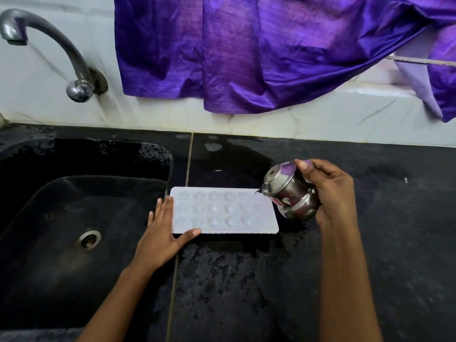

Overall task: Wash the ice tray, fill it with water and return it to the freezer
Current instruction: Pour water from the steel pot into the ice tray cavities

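A white ice tray (223, 211) with star and round cups lies flat on the wet black counter (370, 218), just right of the sink. My left hand (162, 233) rests against the tray's left end, fingers along its edge and thumb at the front rim. My right hand (330, 191) grips a small round steel pot (290, 191), tilted with its mouth toward the tray's right end. I cannot tell whether water is flowing from it.
A black sink (61, 230) with a steel drain (87, 239) lies to the left. A grey tap (49, 45) juts from the white wall above it. A purple cloth (246, 50) hangs over the wall behind the counter.
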